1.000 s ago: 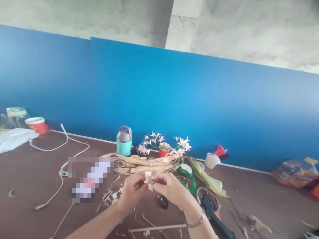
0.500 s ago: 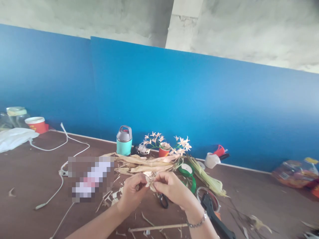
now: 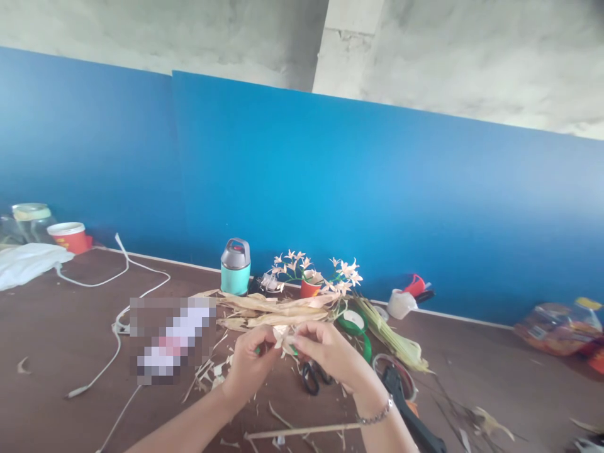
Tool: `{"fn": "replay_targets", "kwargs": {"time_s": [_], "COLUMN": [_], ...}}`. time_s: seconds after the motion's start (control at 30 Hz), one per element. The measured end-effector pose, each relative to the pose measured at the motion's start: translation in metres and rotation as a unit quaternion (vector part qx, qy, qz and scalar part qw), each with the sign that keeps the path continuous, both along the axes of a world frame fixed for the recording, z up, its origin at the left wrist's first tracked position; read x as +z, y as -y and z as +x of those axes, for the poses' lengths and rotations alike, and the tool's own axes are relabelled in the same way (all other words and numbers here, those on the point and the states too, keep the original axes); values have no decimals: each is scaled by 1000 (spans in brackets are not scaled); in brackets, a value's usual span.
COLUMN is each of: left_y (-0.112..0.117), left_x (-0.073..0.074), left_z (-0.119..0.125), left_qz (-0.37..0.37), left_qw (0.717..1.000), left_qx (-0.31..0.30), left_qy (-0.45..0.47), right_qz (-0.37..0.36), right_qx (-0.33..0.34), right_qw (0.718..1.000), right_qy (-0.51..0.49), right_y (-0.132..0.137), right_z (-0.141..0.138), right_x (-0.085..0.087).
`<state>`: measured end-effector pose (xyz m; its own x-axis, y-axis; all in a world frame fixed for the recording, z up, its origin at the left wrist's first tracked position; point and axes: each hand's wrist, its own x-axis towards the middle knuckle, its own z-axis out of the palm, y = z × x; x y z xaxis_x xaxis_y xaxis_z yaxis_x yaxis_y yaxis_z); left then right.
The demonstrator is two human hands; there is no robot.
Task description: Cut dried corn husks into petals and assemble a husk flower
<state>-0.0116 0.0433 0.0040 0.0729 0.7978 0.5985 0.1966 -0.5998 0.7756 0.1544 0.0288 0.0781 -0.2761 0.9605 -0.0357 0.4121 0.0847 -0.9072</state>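
My left hand point(image 3: 248, 365) and my right hand point(image 3: 330, 355) meet above the brown table point(image 3: 61, 333), fingers pinched together on a small pale husk flower point(image 3: 283, 338). A bit of green stem shows between the fingertips. My right wrist wears a bracelet point(image 3: 375, 414). Just behind the hands lies a pile of dried husk leaves point(image 3: 268, 311). Black-handled scissors point(image 3: 311, 376) rest on the table under my right hand. A thin wooden stick point(image 3: 297, 431) lies near my forearms.
At the back stand a teal jar point(image 3: 234, 267), a red cup with finished husk flowers point(image 3: 311, 277), green ribbon rolls point(image 3: 356, 327) and green strips point(image 3: 389, 336). A black glue gun point(image 3: 406, 409) lies right; white cable point(image 3: 113, 314) left. A blue wall panel backs the table.
My right hand has shifted slightly right and up, uncovering more of the scissors. Both hands stay pinched on the husk flower, turning it a little.
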Motion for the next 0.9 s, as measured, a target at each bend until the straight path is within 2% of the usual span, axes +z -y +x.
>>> {"fn": "replay_targets", "kwargs": {"time_s": [0.07,0.1,0.17,0.27,0.43,0.57,0.7,0.9], "left_y": [-2,-4,-5,-5,-2,-4,-8,-10], "left_x": [-2,-4,-7,-10,-4,-5,-11,-12], "left_z": [0,0,0,2,3,1,0,-3], "left_qz": [-33,-51,-90,-126,-85,-48,-47,-34], "left_qw": [999,998,994,989,992,992,989,989], "left_qx": [25,40,63,71,96,115,135,142], "left_qy": [7,11,14,13,-13,-24,-32,-35], "right_qz": [31,44,50,28,0,27,31,28], "right_qx": [-7,-18,-50,-73,-92,-113,-126,-140], "right_qw": [997,990,950,911,881,871,857,857], "right_qy": [67,136,305,405,464,478,498,495], "right_y": [-3,-4,-5,-5,-1,7,12,12], "right_z": [6,9,11,7,-4,-2,1,4], "right_x": [-2,-5,-13,-30,-48,-50,-53,-53]}}
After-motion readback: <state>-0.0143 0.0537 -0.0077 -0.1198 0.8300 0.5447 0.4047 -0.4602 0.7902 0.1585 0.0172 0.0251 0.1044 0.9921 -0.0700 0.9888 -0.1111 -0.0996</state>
